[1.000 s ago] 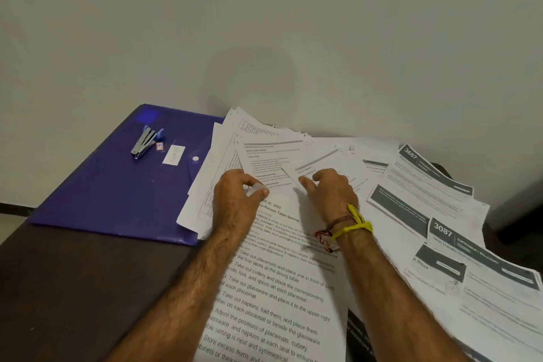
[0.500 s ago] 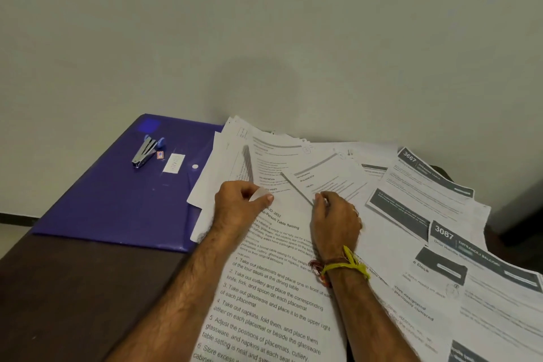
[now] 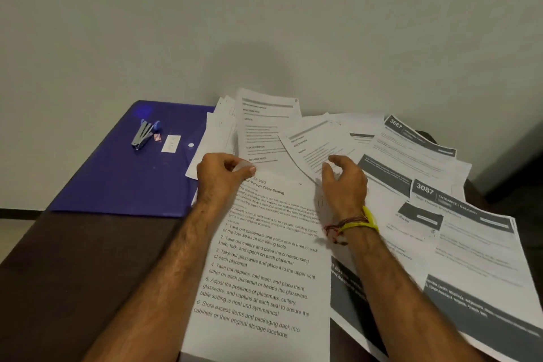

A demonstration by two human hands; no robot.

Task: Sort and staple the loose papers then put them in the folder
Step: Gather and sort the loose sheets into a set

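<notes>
head view: left hand [image 3: 223, 176] pinches the top corner of the table-setting sheet [image 3: 261, 267]. right hand [image 3: 343, 182] loosely curled over a loose sheet [image 3: 317, 144]; grip uncertain. purple folder [image 3: 117, 173] at left carries the stapler [image 3: 145, 134]. papers fan rightward.

**Table, wall and floor**

A dark brown table [image 3: 67, 279] fills the lower left of the frame. A plain off-white wall [image 3: 264, 15] spans the whole upper half. A pale strip of floor [image 3: 14, 232] shows at the left edge, and a dark shadowed area [image 3: 517, 161] lies at the right edge.
</notes>
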